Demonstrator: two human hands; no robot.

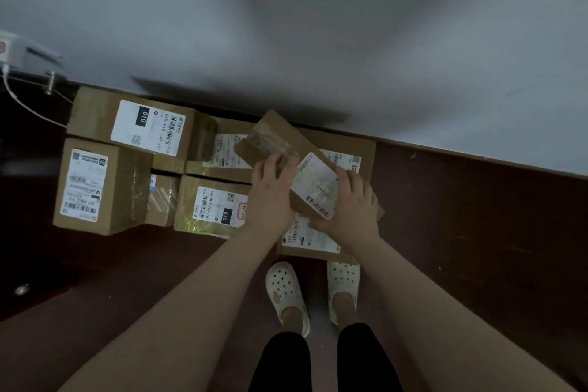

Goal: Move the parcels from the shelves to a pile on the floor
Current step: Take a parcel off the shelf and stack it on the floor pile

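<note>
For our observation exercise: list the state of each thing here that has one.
parcel, tilted, taped shut, held over pile.
left hand, grips parcel.
right hand, grips parcel.
pile, taped boxes on floor, by wall.

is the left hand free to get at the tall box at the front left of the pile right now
Probably not yet: the left hand and right hand both hold the tilted parcel. The tall box itself sits uncovered, with only lower parcels between.
</note>
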